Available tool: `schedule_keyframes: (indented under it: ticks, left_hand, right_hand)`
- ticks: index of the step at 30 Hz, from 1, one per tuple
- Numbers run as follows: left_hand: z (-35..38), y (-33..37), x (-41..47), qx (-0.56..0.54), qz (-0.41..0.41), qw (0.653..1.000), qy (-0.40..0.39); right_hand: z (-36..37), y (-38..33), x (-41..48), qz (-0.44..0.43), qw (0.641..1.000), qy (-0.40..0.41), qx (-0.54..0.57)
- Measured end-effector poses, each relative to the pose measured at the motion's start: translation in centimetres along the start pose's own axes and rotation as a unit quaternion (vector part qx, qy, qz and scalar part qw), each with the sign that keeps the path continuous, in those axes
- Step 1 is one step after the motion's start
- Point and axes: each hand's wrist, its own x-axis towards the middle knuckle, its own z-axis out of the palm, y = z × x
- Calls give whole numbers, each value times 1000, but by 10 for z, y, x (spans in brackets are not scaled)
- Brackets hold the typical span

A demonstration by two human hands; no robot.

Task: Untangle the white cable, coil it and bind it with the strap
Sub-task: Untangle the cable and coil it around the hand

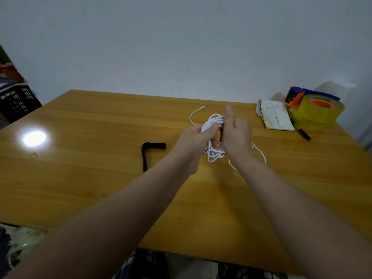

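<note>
Our left hand point(192, 142) grips the tangled thin white cable point(212, 121); our right hand point(237, 135), its hold hidden, should ease loops out slowly.

Cable point(213, 121) held between left hand point(193, 141) and right hand point(236, 135) over the table point(100, 178), strap point(150, 149) laid on the table left of the hands, notebook point(276, 117) placed far right, tape dispenser point(316, 111) set right of it, pen point(304, 134) laid just before the notebook, crate point(16, 103) seen beyond the table's left edge.
</note>
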Motion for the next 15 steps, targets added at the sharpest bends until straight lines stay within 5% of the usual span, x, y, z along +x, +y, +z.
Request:
schedule_keyframes:
  ticks: [6,15]
  left_hand:
    - [18,-1,3,-95,-20,990,103]
    - [-17,17,18,25,-8,996,84]
  right_hand:
    - [8,2,3,-14,999,9,-31]
    - [-27,-15,11,21,955,-296,-3]
